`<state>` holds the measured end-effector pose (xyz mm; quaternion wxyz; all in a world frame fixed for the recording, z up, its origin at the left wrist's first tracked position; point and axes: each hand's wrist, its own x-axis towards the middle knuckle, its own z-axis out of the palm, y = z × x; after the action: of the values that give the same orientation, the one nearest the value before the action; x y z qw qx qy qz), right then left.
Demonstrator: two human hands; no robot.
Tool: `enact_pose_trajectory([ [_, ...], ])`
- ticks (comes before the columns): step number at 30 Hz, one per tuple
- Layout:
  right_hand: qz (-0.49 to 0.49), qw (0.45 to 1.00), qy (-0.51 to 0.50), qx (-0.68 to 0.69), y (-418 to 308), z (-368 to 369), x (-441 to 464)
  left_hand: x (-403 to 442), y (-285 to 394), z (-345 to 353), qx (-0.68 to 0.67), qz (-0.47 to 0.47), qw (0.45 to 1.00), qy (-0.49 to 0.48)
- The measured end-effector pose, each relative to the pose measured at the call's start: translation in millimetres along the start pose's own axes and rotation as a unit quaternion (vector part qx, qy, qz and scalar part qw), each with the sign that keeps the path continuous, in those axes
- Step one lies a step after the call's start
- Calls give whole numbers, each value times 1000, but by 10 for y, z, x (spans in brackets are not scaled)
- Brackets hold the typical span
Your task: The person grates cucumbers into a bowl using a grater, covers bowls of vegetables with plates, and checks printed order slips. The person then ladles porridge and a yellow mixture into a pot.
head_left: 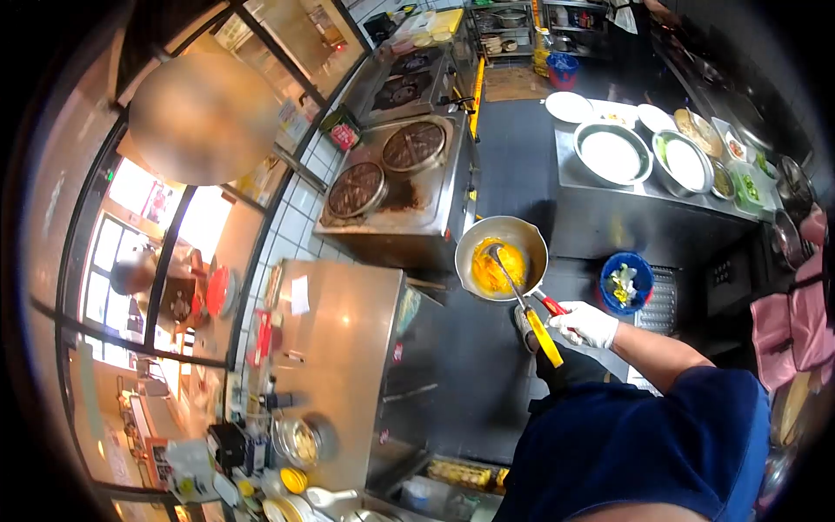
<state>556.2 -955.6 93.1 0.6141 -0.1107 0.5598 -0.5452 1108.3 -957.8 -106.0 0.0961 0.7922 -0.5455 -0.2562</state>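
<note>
My right hand (589, 325), in a white glove, is closed around the red handle (551, 304) of a deep metal saucepan (468, 241). The pan is held over the dark floor, with yellow-orange contents (489, 271) in its bottom. A ladle-like utensil with a yellow handle (544, 338) leans across the pan's rim. Its metal head lies in the yellow contents, and its handle end sticks out beside my glove. Whether my fingers also touch that handle, I cannot tell. My left hand is out of view.
At left is a stove (412, 199) with round burners; a steel counter (348, 348) stands nearer. The right counter (574, 185) carries large bowls (650, 165) and plates (569, 107). A blue bucket (648, 277) with scraps stands on the floor. Another person (623, 19) is at the back.
</note>
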Motion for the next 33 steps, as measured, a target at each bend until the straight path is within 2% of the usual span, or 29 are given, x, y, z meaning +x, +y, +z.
enact_pose_trajectory([
  [5,3,1000,12,-25,-893,-251,1031,687,1348,72,29,5,999,17],
  [10,7,999,37,-7,-1807,-542,1997,892,2417,136,51,-40,997,30],
  [15,-8,996,84,2,-2713,-688,2617,1282,3353,240,71,-28,996,36],
  [21,-14,991,124,37,-3561,-1087,3402,2518,4698,510,110,105,987,42],
  [23,-22,989,140,43,-3754,-1321,3726,3062,5150,648,101,195,973,73],
  [24,-19,988,136,72,-3964,-1388,3821,3318,5522,662,78,223,968,82],
  [26,-22,981,162,103,-4264,-1531,4052,3671,6685,700,28,268,958,103],
  [30,-56,970,195,133,-4977,-1885,4489,3916,8953,729,-30,378,925,28],
  [32,-53,964,211,152,-5275,-2104,4792,4141,9793,973,-114,429,896,-21],
  [33,-57,962,212,161,-5448,-2254,4936,4131,10267,1048,-84,473,877,-21],
])
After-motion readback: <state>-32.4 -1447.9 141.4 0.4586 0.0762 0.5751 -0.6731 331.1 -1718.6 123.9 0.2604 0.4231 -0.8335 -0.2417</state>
